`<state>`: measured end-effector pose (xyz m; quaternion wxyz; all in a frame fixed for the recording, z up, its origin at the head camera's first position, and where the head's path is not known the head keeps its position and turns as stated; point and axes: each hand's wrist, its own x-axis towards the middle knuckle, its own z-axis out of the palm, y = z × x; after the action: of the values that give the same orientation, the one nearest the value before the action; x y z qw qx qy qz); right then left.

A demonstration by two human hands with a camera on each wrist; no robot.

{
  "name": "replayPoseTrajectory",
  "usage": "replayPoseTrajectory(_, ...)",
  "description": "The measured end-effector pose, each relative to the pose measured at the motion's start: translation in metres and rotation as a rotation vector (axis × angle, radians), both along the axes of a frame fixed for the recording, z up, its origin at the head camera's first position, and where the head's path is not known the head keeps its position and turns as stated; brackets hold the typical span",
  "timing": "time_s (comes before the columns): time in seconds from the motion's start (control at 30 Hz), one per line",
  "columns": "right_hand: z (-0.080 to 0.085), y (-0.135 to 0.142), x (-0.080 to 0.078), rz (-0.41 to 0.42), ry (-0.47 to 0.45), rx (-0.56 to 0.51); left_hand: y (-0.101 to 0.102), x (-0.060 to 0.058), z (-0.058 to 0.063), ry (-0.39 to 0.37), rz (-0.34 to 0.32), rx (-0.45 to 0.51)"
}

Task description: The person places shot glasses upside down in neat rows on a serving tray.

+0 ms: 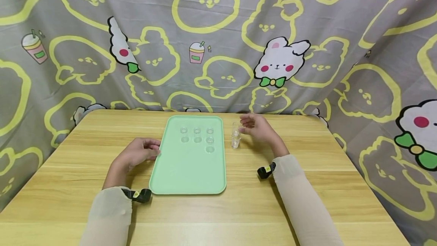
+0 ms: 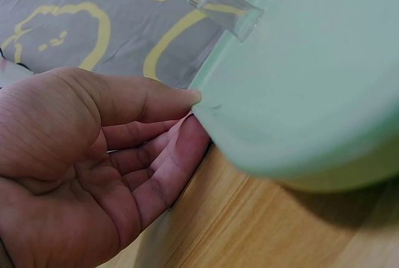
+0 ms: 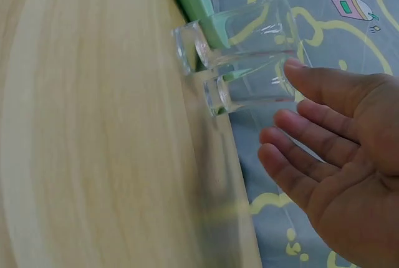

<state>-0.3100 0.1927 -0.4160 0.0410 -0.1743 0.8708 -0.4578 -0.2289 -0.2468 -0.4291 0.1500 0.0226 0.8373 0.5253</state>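
Note:
My left hand (image 1: pixel 139 151) pinches the left rim of a light green tray (image 1: pixel 187 174), with the thumb on top and the fingers against the outside of the edge. Several small clear shot glasses (image 2: pixel 224 11) stand mouth down toward the tray's far end. To the right of the tray, two more shot glasses stand upright on the table, the nearer glass (image 1: pixel 235 140) in front of the farther glass (image 1: pixel 236 127). Beside them is my right hand (image 1: pixel 258 127), its fingers extended and apart. Its thumb tip lies at the rim of one glass in the right wrist view.
The light wooden table (image 1: pixel 290 200) ends at a grey curtain (image 1: pixel 218 67) with yellow cartoon outlines, which hangs behind its far edge and along the right. A black wrist camera (image 1: pixel 266 171) sits at each sleeve cuff.

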Motion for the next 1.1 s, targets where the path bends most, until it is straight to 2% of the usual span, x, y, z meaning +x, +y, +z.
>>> replayPoseTrajectory(0.2,-0.003,0.000,0.000,0.047,-0.069,-0.021,0.002,0.000,0.000,-0.002,-0.004,-0.006)
replayPoseTrajectory(0.43,-0.011,-0.002,-0.002,0.051,-0.098,-0.031,0.002,0.001,0.000,-0.005,0.002,-0.018)
replayPoseTrajectory(1.1,-0.020,-0.004,-0.006,0.017,-0.072,-0.013,0.001,0.002,0.003,-0.004,0.000,-0.020)
